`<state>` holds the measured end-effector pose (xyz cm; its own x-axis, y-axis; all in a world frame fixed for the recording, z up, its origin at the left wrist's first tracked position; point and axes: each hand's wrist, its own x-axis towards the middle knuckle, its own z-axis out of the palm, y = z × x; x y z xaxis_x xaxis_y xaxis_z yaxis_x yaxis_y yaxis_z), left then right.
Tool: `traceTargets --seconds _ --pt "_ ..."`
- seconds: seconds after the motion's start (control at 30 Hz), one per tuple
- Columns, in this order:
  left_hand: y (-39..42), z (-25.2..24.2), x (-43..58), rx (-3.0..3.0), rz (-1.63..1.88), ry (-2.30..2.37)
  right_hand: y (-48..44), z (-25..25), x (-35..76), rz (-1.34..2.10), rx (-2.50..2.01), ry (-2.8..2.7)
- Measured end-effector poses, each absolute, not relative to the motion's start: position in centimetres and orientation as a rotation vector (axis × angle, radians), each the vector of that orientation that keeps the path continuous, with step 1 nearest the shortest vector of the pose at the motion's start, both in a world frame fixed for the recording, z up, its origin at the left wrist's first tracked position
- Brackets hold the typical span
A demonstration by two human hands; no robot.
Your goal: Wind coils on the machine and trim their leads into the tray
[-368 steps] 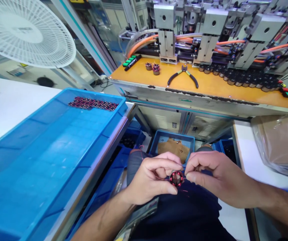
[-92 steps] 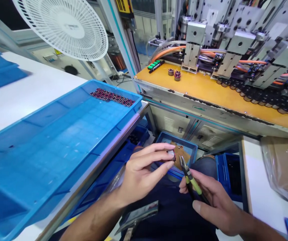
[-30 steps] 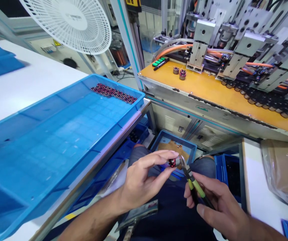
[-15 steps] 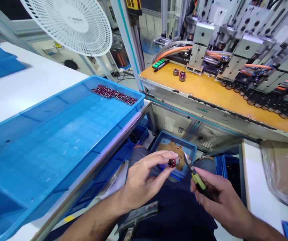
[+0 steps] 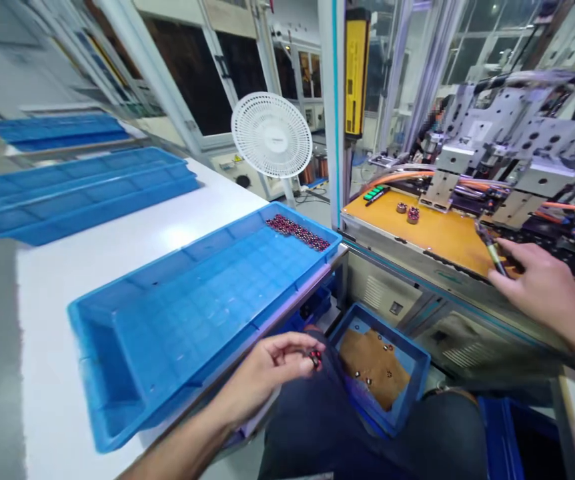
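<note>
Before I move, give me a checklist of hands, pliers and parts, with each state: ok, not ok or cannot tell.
1. Left hand has the wound part in its grip: ok.
2. Right hand has the pliers in its grip: ok.
3. Pliers resting on the orange bench: cannot tell.
4. Both hands free: not ok, each holds something.
5. Wire ends trimmed: cannot tell, too small.
6. Parts in the blue tray grouped: ok, far end.

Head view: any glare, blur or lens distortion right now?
Head view: bright glare patch on the white table, fainter reflections in the long tray; head view: wide-angle stretching toward the edges, far left smeared; head view: pliers slightly soft, part in left hand too small for fine detail.
</note>
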<state>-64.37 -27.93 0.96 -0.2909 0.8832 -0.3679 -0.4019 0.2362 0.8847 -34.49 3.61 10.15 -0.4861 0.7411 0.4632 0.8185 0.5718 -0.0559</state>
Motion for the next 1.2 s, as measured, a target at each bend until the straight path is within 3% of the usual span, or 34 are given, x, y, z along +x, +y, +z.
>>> traceTargets --seconds 0.13,0.37,0.8,1.0,1.2 --pt "-25.4 0.7 -72.7 0.449 1.498 1.65 9.3 8.9 -36.3 -0.257 -1.479 -2.364" --pt "-14.7 -4.2 -85.5 0.41 1.481 2.034 10.6 6.9 -36.1 -0.252 -1.413 -2.33" --pt "-5.8 -10.0 -90.7 0.713 1.219 2.529 10.2 7.1 -36.3 -0.264 -1.383 -2.343" --pt "-6.6 -9.3 -89.1 0.751 1.155 2.606 9.7 7.5 -36.9 -0.218 -1.381 -2.356" --pt "-8.3 -3.5 -85.2 1.102 1.042 2.693 9.3 6.6 -37.2 -0.026 -1.362 -2.271"
